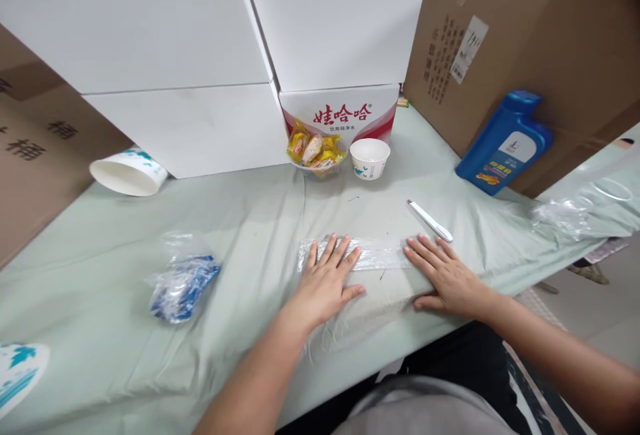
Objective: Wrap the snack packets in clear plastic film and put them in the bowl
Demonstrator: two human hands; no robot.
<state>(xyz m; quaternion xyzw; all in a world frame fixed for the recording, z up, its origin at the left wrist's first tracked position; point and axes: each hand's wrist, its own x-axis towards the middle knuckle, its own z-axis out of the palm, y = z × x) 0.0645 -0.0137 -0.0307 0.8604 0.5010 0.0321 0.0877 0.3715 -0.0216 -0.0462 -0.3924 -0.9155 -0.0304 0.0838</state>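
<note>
Both hands lie flat on a pale green cloth (240, 208) that covers the table. My left hand (327, 278) has its fingers spread, with the fingertips resting on a clear plastic bag (380, 253) laid flat. My right hand (445, 271) lies open at the bag's right end, fingertips touching it. A white pen-like tool (429, 220) lies just beyond my right hand's fingers.
A crumpled blue-and-white plastic wrapper (181, 286) lies to the left. At the back stand a bowl of yellow snack packets (316, 152), a white paper cup (369, 157), a tipped paper cup (129, 172), a blue jug (505, 143), cardboard boxes (525, 35) and white boxes (165, 55).
</note>
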